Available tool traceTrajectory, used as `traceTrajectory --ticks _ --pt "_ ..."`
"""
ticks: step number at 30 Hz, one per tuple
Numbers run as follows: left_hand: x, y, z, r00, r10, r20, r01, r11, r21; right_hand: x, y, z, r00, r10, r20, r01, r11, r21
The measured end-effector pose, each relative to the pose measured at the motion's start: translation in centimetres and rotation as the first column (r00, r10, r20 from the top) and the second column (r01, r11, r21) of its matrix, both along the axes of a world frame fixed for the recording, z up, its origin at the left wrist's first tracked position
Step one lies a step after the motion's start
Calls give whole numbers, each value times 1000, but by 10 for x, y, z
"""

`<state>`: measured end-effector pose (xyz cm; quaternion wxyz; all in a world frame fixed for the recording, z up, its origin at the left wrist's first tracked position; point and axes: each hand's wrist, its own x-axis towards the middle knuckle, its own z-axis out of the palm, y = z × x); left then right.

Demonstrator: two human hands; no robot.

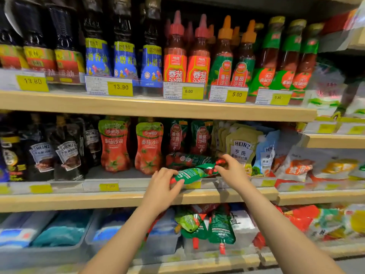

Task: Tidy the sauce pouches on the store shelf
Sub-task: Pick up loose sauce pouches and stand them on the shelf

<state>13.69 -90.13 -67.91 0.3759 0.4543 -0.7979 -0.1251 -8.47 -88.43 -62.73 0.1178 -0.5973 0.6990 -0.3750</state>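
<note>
Two bare forearms reach up from the bottom edge toward the middle tier of a pale wood-edged store shelf (110, 200), whose front lip carries clear plastic strips with yellow price tags. The left hand (161, 186) is clamped on one end of a glossy green-and-red soft sauce pouch (190, 175) that lies flat across the shelf's front edge, thumb under and fingers over it; the right hand (230, 170) pinches the pouch's other, crinkled red end between thumb and fingertips. Just behind it another green-and-red pouch lying on its side (187, 159) rests on the shelf floor. Further back stand upright spouted pouches: two red tomato-printed pouches with green tops (114, 147) to the left, dark green ones behind the fallen pair, black Heinz pouches (67, 153) at far left, and pale yellow Heinz pouches (242, 147) leaning at right. On the tier below, grey plastic bins (59, 252) hold blurred packets and more shiny green pouches lie tumbled. The tier above holds rigid dark oil bottles (122, 46) and red ketchup squeeze bottles with pointed caps (175, 50).
</note>
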Motion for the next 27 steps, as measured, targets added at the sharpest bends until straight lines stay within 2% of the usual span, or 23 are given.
traceTrajectory --ticks 4,6,9,10,12,13,15,16,18,22,27 --pt "-10 31 -4 997 -58 -45 55 996 -74 -6 -2 2 998 22 59 -24 999 35" --pt "-20 40 1 986 -166 -18 163 980 -112 -7 -4 5 998 9 67 -12 999 43" --pt "-39 44 13 953 -302 20 303 950 -78 -8 -8 5 996 -21 90 18 999 32" --pt "-40 41 14 955 -297 -15 294 950 -104 -8 -9 4 995 -21 96 19 1000 23" --pt "-29 28 11 983 -170 -61 154 965 -212 -7 -9 1 993 -15 114 14 1000 7" --pt "-19 18 8 997 -73 -40 62 972 -228 -7 -8 0 991 -9 131 9 1000 0" --pt "-2 0 3 993 49 106 -34 989 -142 -5 -7 -1 987 -3 159 5 1000 -10" --pt "1 -4 0 986 26 162 -13 996 -85 -4 -6 -2 987 -4 161 6 1000 -13" --pt "-3 -5 -5 990 -67 125 75 995 -60 -2 -4 1 988 -9 154 14 1000 -27" --pt "-16 5 -1 995 -104 6 104 979 -176 4 -2 12 994 -2 111 5 1000 -27" --pt "-68 40 15 958 -285 41 279 883 -378 8 0 29 997 40 65 -39 999 -15"
